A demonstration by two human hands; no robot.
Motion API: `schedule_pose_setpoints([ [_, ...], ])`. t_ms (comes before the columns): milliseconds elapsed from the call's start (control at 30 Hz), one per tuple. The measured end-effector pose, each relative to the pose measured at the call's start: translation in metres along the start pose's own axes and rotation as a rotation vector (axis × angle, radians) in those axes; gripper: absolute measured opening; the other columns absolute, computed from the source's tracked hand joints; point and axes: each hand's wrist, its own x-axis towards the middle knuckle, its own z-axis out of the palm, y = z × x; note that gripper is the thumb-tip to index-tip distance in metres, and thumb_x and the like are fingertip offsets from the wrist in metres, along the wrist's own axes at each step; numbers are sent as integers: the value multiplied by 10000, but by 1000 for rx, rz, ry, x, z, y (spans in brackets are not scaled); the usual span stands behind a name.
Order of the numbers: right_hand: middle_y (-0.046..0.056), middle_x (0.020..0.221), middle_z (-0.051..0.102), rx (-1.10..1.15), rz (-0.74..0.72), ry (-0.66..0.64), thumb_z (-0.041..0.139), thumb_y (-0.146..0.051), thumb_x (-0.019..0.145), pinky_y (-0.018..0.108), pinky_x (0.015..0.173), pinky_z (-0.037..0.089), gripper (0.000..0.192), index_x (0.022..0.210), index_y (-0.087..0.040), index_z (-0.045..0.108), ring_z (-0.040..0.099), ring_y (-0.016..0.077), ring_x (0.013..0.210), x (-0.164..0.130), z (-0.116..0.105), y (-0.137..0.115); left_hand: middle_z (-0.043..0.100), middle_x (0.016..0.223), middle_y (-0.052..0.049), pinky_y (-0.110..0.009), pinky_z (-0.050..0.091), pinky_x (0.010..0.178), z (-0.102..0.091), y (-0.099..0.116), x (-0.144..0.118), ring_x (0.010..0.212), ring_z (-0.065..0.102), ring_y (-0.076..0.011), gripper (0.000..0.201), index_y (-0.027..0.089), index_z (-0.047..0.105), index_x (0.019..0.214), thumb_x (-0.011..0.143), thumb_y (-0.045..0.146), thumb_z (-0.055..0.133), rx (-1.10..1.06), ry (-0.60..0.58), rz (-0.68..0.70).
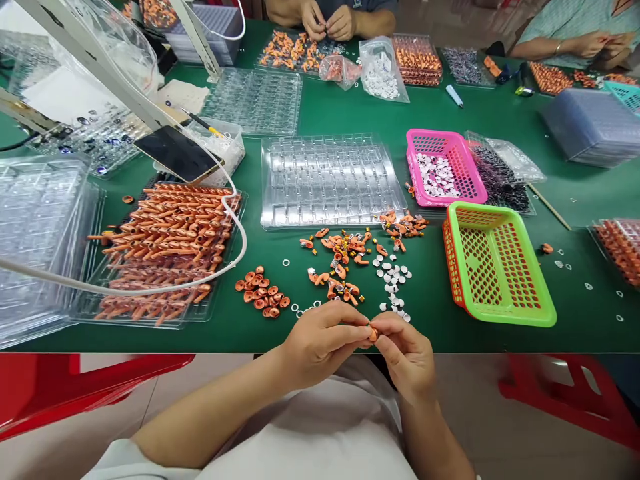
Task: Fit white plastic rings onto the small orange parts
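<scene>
My left hand [325,343] and my right hand [407,357] meet at the table's front edge, fingertips pinched on one small orange part [373,335]. Most of that part is hidden by the fingers. Just beyond lie loose orange curved pieces [345,253] with black and yellow bits on them. White round discs [393,280] are scattered to their right. On the left is a cluster of copper-coloured round caps [263,293], with small clear rings [296,310] between it and my left hand.
A green basket [543,293] stands at right, a pink basket [480,190] of white discs behind it. Clear plastic trays [330,180] lie ahead. At left are stacked orange stems [170,233], a phone [177,153] and a white cable [243,240]. Co-workers' hands [330,23] work across the table.
</scene>
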Motion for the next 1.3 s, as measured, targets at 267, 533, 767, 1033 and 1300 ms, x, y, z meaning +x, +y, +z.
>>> schedule_pose_setpoints([
  [267,58,942,633,-20,5,-3,621,-169,925,288,715,561,197,1063,-260,728,611,175,867,0,-4,2,709,883,-89,-250,558,676,1,1,-1,787,671,-149,195,169,691,1032,879,67,625,3,-18,-17],
  [533,64,904,660,-104,-35,17,655,-190,903,318,685,557,194,1049,-279,746,630,195,842,0,-6,2,715,860,-78,-245,567,674,0,2,1,774,675,-144,176,182,680,1031,899,89,609,9,-12,-11],
  [767,50,916,677,-112,-49,6,666,-154,892,299,696,559,235,1057,-299,750,639,181,851,1,-6,0,718,854,-82,-248,573,677,-1,3,2,772,682,-144,162,177,676,1016,906,91,593,17,-21,-7],
  [1033,60,887,687,-155,-26,20,703,-187,868,321,659,576,194,1016,-292,771,649,194,819,1,-7,-2,724,856,-74,-243,573,691,-2,2,2,774,688,-138,164,189,670,1006,917,93,572,6,-31,-11],
  [1300,60,918,670,-116,-17,-27,662,-153,893,338,659,595,234,1056,-295,751,658,186,792,2,-5,-5,726,845,-71,-244,568,694,-3,2,3,769,688,-139,182,183,660,1010,910,67,563,-5,-47,-2],
])
